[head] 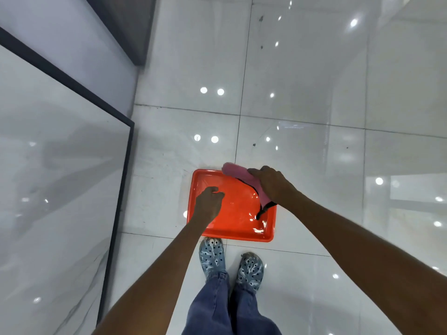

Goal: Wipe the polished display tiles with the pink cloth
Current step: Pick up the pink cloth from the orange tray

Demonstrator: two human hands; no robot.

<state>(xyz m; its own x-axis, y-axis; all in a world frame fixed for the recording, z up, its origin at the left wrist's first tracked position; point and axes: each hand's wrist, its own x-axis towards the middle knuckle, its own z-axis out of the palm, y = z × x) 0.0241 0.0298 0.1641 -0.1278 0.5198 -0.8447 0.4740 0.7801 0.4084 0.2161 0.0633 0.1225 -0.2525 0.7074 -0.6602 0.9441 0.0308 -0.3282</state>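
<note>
The pink cloth is bunched into a soft roll, its surface matte and slightly fuzzy, with a dark edging or strap trailing from its lower end down toward the near right corner of the red tray. The cloth sits above the tray's far right part, one end poking out past the tray's far rim.

The right hand grips the cloth, fingers curled over its top so that most of the cloth's middle is hidden beneath the palm. The left hand hangs over the tray's left side with fingers loosely curled and nothing in them (whether the fingertips touch the tray floor I cannot tell).

The tray lies flat on the glossy white floor, just in front of the person's patterned grey clogs, and its wet-looking bottom shows bright glints. To the left a polished display tile, pale grey with faint veining and framed by a dark edge, stands beside the tray without touching it. Ceiling lights reflect as white spots across floor and tile.
</note>
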